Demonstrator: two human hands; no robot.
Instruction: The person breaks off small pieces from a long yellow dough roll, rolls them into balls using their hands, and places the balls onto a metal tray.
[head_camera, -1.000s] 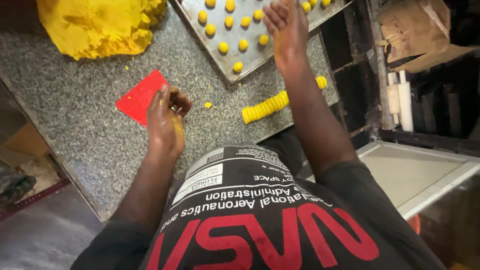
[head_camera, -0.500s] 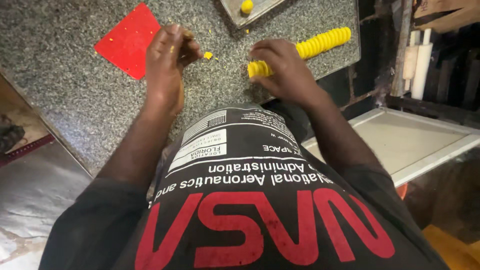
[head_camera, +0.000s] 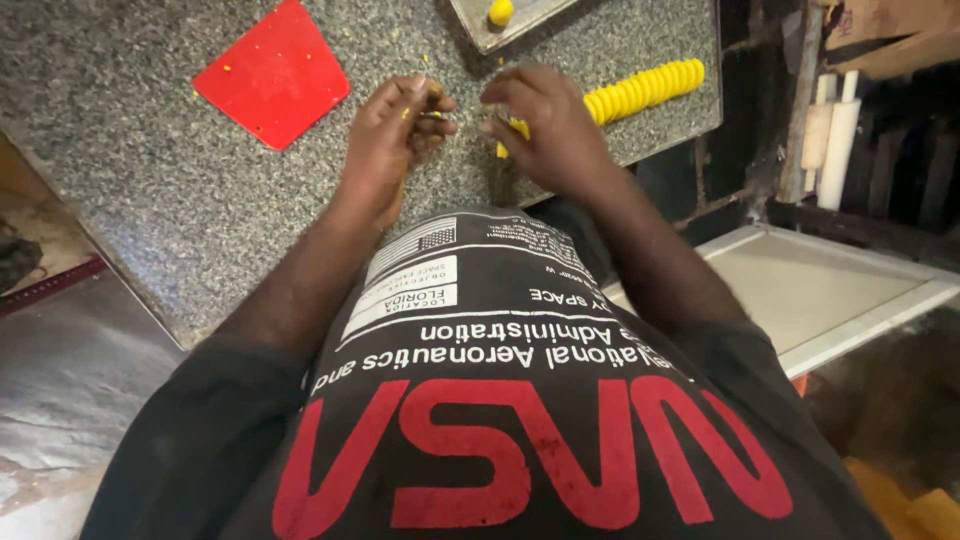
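Both hands work close together over the speckled stone surface (head_camera: 150, 200), near its front edge: the right hand (head_camera: 545, 125) closes over the near end of a ridged yellow dough log (head_camera: 640, 92) that lies on the surface and runs away toward the right, while the left hand (head_camera: 395, 135) sits just beside it with fingers curled inward and yellow smears on them. The right grip looks clenched on that end of the log; whether the left grip pinches a small piece or is merely curled, I cannot tell, since the fingertips fold under. To pull a piece off cleanly, it seems best to pinch at one of the ridges, steady the rest of the log so it does not roll, and keep the portions equal to the yellow ball (head_camera: 500, 12) already lying on the metal tray (head_camera: 480, 35). A red scraper (head_camera: 272, 75) lies flat, well apart to the left. Most of the tray is cut off by the top edge, the log's near end is hidden beneath the right hand, and the dark clutter at right with two pale rolls (head_camera: 830, 135) is hard to make out
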